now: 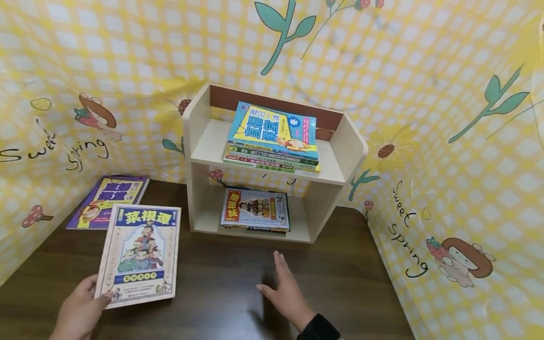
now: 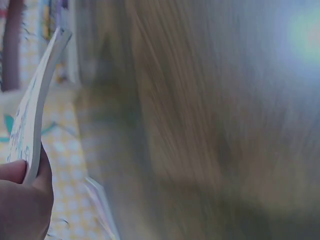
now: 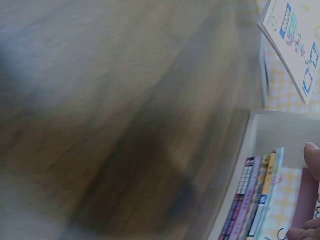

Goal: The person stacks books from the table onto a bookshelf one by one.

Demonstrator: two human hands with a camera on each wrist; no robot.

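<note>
My left hand (image 1: 80, 309) grips the near left corner of a cream-covered picture book (image 1: 140, 255), thumb on the cover, lifting it above the dark wooden table (image 1: 348, 283). The left wrist view shows that book (image 2: 37, 107) edge-on, pinched in my fingers (image 2: 22, 195). My right hand (image 1: 286, 293) hovers open over the table, fingers straight and pointing toward the small wooden shelf (image 1: 199, 137). A stack of books (image 1: 274, 139) lies on the shelf's upper board, and another stack (image 1: 256, 210) on its lower board. In the right wrist view book spines (image 3: 255, 200) and a fingertip (image 3: 312, 157) show.
A purple and yellow book (image 1: 106, 200) lies flat at the table's back left. A yellow checked curtain (image 1: 459, 156) with flowers and "Sweet Spring" lettering surrounds the table on three sides. The shelf stands against the back wall.
</note>
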